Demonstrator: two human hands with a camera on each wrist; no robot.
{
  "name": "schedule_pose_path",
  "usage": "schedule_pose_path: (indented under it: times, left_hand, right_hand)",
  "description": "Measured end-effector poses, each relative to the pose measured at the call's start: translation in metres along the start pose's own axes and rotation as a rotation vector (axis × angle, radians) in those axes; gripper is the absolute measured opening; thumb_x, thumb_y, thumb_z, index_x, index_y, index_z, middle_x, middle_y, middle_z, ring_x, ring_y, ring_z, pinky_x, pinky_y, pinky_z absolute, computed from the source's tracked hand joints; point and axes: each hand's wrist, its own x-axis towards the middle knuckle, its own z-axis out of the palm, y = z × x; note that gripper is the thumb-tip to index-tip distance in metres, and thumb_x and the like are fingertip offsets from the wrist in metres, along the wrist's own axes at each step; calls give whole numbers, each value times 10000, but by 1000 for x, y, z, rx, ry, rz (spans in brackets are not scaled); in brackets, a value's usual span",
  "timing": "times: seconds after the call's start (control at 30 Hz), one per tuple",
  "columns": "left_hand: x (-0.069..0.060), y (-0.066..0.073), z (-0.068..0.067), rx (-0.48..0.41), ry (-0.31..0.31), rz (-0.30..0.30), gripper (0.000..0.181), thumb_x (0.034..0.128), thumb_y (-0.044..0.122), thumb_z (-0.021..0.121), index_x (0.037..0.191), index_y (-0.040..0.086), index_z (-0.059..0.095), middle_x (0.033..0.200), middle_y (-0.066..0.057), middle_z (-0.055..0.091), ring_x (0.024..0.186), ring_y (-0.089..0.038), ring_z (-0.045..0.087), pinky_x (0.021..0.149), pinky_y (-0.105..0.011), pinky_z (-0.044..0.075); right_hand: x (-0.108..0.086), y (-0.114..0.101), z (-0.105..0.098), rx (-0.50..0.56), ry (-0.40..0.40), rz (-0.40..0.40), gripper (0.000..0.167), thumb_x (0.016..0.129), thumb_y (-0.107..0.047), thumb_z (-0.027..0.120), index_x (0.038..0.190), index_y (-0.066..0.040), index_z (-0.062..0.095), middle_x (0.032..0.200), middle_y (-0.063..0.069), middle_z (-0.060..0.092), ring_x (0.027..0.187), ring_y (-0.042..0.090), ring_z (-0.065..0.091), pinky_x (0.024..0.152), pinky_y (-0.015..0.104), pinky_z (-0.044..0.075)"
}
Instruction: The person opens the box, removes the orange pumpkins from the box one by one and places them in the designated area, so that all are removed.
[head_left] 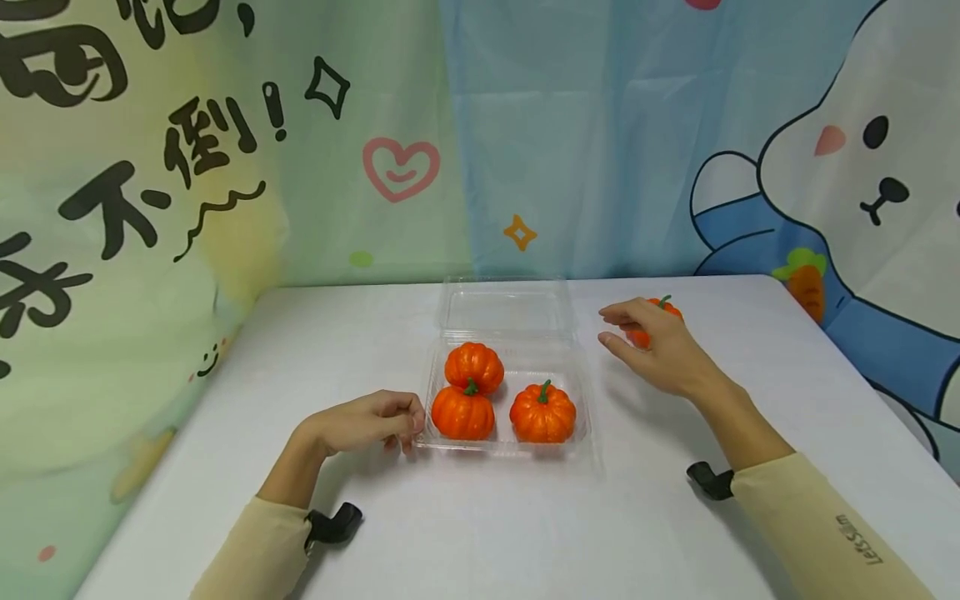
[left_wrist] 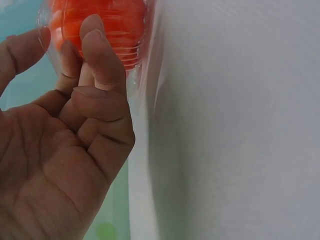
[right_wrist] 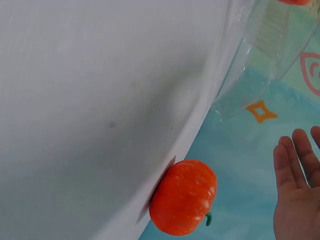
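A clear plastic container (head_left: 498,447) stands on the table with its lid (head_left: 506,308) folded back. Inside are three orange pumpkins: one at the back left (head_left: 474,367), one at the front left (head_left: 462,413) and one on the right (head_left: 543,413). My left hand (head_left: 367,423) holds the container's front left corner; the left wrist view shows its curled fingers (left_wrist: 102,60) against the wall. Farther right, another pumpkin (right_wrist: 183,197) rests on the table, partly hidden in the head view by my right hand (head_left: 660,346), whose extended fingers (right_wrist: 300,157) are apart from it.
The white table (head_left: 480,525) reaches back to a printed curtain (head_left: 585,150) with a cartoon animal at the right. A black curved piece shows at each sleeve cuff, left (head_left: 335,525) and right (head_left: 711,481).
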Motion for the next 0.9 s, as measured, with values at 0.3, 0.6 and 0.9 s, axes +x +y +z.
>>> schedule_pose_path:
  times: [0.3, 0.6, 0.9]
  left_hand:
    - [0, -2, 0, -11, -3, 7, 128, 978, 108, 491, 993, 19, 581, 865, -203, 644, 814, -273, 625, 684, -276, 472]
    - [0, -2, -1, 4, -1, -12, 141, 989, 135, 495, 1003, 31, 589, 853, -181, 656, 770, -247, 576, 689, -287, 463]
    - [0, -1, 1, -12, -7, -9, 160, 1002, 159, 490, 1009, 35, 591, 866, -144, 655, 786, -238, 596, 679, -276, 463]
  right_hand:
    - [0, -10, 9, 5, -59, -52, 336, 957, -192, 730, 1260, -77, 642, 1236, 79, 658, 1105, 298, 660, 963, 497, 542]
    - [1, -22, 14, 39, -140, -63, 381, 952, -232, 738, 1291, -95, 631, 1267, 83, 661, 1164, 297, 643, 983, 531, 533]
    - [1, -31, 17, 50, -228, -89, 488, 909, -324, 784, 1327, -134, 618, 1297, 44, 669, 1221, 265, 637, 1009, 539, 516]
